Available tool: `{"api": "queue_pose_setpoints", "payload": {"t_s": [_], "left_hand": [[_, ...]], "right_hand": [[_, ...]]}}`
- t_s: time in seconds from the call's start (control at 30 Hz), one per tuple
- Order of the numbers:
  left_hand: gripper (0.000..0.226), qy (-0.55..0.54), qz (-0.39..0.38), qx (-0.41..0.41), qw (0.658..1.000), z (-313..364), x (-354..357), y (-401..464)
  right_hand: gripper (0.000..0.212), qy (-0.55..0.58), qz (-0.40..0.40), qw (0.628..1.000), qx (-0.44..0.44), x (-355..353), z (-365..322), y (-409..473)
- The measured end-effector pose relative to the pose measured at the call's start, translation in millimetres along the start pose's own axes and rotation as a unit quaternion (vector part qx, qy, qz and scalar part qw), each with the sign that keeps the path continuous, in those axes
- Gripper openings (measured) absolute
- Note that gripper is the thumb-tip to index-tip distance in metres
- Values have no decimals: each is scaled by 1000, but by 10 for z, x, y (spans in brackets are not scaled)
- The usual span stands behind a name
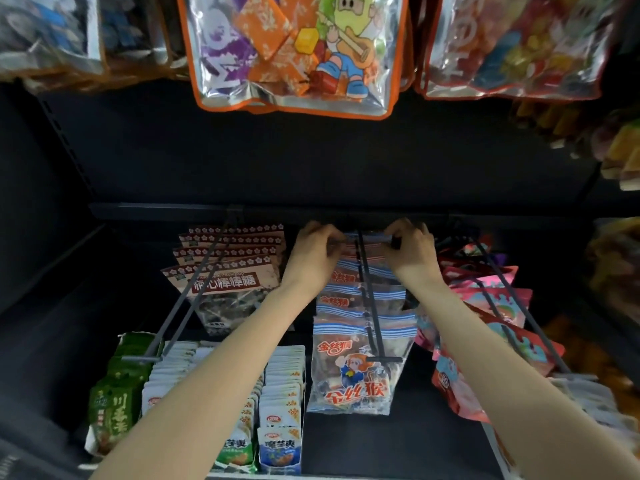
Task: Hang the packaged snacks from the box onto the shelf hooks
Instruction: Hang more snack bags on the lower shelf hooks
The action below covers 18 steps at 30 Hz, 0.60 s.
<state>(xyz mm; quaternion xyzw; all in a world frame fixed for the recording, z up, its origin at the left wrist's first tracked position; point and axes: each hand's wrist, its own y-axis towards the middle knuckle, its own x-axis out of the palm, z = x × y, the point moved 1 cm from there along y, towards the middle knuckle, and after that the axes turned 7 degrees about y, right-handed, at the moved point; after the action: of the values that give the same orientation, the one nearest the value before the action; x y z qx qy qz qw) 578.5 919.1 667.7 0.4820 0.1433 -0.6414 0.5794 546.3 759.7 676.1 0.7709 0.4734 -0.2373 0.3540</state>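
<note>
The left hand (317, 249) and right hand (410, 245) reach to the rear of the centre hook (369, 296), just below the black shelf rail (277, 211). Each hand has its fingers curled and pinches one top corner of the rearmost snack bag (363, 242), left hand on the left corner, right hand on the right. This bag sits at the back of a row of blue-striped bags (360, 362) that hang along the same hook toward the camera. To the left, a second hook (201, 282) carries brown lollipop bags (225, 268). To the right, a third hook (519, 303) carries pink and red bags (491, 299). Below the left forearm, white pouches (280, 393) stand in rows, with green packs (114, 400) beside them. Large clear bags (294, 50) with orange trim hang overhead.
</note>
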Motion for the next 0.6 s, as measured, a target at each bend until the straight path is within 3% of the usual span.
{"api": "queue_pose_setpoints", "payload": {"t_s": [0.07, 0.13, 0.23, 0.33, 0.43, 0.5, 0.6], "left_hand": [[24, -22, -48, 27, 998, 6, -12, -125], [31, -34, -98, 40, 994, 22, -39, -222], [38, -101, -147, 1, 984, 51, -65, -338], [44, -225, -143, -85, 960, 34, -42, -412], [53, -364, -126, -179, 906, 50, 6, -476], [54, -413, -112, -194, 883, 80, 61, -529], [53, -489, -86, -211, 842, 88, 134, -554]], "right_hand": [[17, 17, -24, 1000, -1, -23, 31, -103], [24, 22, -102, 995, 4, -27, 29, -191], [41, 75, -200, 976, 49, -43, -2, -333], [45, 144, -188, 968, 79, -67, -1, -457], [50, 259, -158, 939, 161, -70, -12, -555], [50, 302, -158, 918, 204, -34, -15, -605], [43, 314, -142, 916, 205, 3, -8, -623]]}}
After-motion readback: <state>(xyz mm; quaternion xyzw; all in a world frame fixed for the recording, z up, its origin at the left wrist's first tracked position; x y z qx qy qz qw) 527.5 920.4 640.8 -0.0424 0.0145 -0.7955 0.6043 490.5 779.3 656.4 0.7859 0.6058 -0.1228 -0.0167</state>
